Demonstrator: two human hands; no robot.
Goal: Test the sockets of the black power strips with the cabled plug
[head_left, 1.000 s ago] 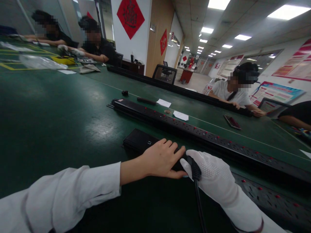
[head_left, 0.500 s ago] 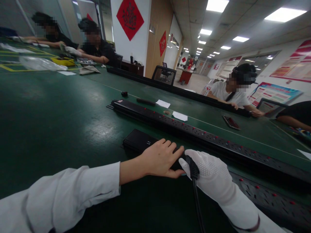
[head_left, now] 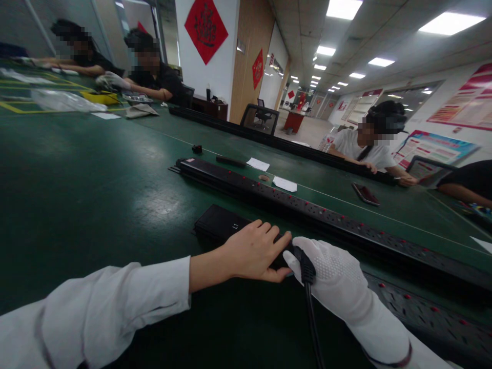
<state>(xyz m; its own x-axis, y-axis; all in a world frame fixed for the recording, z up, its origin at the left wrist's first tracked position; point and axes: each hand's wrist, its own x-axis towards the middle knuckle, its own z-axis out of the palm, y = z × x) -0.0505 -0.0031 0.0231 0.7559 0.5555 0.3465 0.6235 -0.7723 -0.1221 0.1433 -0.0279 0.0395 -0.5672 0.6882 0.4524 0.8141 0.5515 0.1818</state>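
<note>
Step in hand, as judged: bracing the L1 power strip [head_left: 219, 223] against the counter [head_left: 96, 169] while handling a cable plug [head_left: 306, 266]. The next move appears to call for a steady left brace and controlled plug alignment; whether the plug is seated cannot be determined. The power strip lies beneath the bare left hand [head_left: 255, 253], its fingers clasped across the top and its thumb along the near side. The gloved right hand [head_left: 334, 271] grips the plug just beside the left fingertips, with the cable [head_left: 314, 323] hanging toward the near edge.
</note>
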